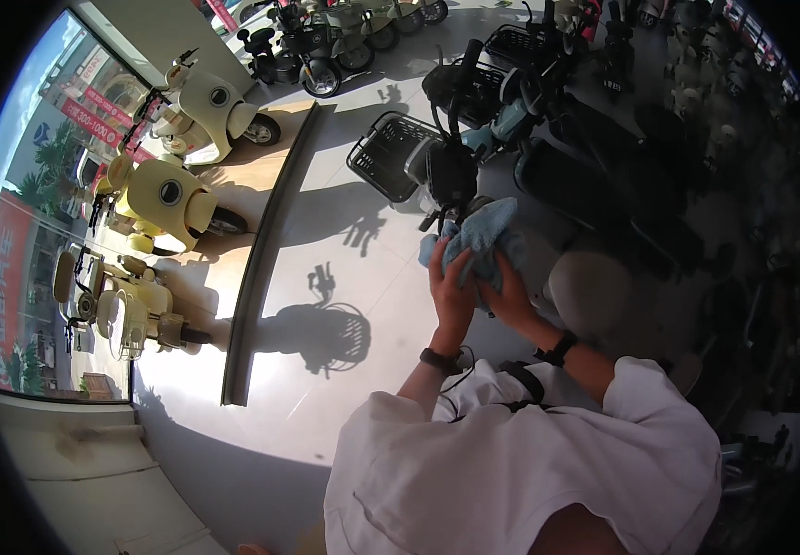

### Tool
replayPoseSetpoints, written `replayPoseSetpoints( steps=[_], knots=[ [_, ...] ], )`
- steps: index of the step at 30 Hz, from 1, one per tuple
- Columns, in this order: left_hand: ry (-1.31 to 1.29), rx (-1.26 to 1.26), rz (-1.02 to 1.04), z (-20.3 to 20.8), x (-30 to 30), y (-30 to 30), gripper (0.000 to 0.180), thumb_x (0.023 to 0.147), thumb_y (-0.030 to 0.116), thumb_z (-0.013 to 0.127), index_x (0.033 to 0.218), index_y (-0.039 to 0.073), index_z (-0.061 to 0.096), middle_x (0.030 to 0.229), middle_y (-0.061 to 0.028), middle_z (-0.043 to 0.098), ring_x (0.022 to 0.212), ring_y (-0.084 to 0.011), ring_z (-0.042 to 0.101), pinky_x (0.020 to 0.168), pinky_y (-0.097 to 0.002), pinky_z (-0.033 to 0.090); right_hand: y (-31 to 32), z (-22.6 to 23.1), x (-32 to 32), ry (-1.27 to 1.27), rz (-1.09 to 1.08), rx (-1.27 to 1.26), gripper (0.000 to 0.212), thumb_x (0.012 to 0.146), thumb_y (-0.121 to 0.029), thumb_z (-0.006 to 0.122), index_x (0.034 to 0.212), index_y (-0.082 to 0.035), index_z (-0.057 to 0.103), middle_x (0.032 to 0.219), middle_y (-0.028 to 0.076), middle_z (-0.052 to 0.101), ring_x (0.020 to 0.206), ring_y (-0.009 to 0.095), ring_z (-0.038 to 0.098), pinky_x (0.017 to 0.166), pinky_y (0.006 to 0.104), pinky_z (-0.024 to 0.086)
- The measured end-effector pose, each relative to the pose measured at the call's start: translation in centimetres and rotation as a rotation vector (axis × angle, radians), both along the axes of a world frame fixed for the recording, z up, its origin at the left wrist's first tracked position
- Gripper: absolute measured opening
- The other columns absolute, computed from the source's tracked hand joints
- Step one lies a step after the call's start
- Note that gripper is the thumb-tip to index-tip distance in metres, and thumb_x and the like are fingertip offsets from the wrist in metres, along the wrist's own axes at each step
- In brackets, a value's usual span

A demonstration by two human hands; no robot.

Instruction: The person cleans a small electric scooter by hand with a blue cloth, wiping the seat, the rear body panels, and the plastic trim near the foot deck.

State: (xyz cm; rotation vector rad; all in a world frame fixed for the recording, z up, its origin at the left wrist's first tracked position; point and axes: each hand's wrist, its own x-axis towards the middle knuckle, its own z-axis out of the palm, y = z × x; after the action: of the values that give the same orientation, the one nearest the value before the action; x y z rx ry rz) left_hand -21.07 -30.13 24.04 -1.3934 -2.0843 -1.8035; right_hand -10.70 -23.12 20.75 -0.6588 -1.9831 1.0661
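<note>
A light blue cloth (487, 229) is bunched up between my two hands, in front of the dark handlebar area (453, 176) of an electric scooter. My left hand (454, 289) grips its left side with the fingers bent into the fabric. On the other side my right hand (508, 294) is closed round the cloth, its fingertips partly hidden in the folds. A black wire basket (396, 155) is fixed just beyond the handlebar. Whether the cloth touches the scooter, I cannot tell. Near my right forearm is a pale rounded surface (592, 289), dim in the shade.
Several cream and yellow scooters (171, 192) stand on a wooden platform to the left, edged by a dark rail (266, 259), beside a large window (30, 231). More scooters (321, 46) line the far side. Dark seats (594, 185) crowd the right.
</note>
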Motion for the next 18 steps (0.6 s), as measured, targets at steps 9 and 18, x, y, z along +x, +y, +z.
replayPoseSetpoints(
  steps=[9, 18],
  knots=[
    [-0.42, -0.245, -0.118, -7.5, -5.5, 2.0, 0.052, 0.09, 0.01, 0.058, 0.14, 0.006, 0.041, 0.143, -0.03, 0.032, 0.129, -0.0472, 0.04, 0.106, -0.0474, 0.037, 1.9, -1.9, -5.6, -0.537, -0.128, 0.242, 0.058, 0.081, -0.022, 0.07, 0.132, -0.004, 0.05, 0.116, 0.03, 0.056, 0.102, 0.047, 0.056, 0.084, 0.051, 0.048],
    [-0.149, -0.327, -0.176, -5.9, -9.2, 7.4, 0.049, 0.082, 0.005, 0.058, 0.13, 0.006, 0.052, 0.136, -0.0279, 0.043, 0.121, -0.0476, 0.045, 0.1, -0.0487, 0.041, 6.4, -0.1, -8.5, -0.73, -0.052, -0.118, 0.052, 0.087, -0.022, 0.062, 0.135, -0.007, 0.049, 0.104, 0.027, 0.064, 0.094, 0.047, 0.061, 0.081, 0.0517, 0.05]
  ],
)
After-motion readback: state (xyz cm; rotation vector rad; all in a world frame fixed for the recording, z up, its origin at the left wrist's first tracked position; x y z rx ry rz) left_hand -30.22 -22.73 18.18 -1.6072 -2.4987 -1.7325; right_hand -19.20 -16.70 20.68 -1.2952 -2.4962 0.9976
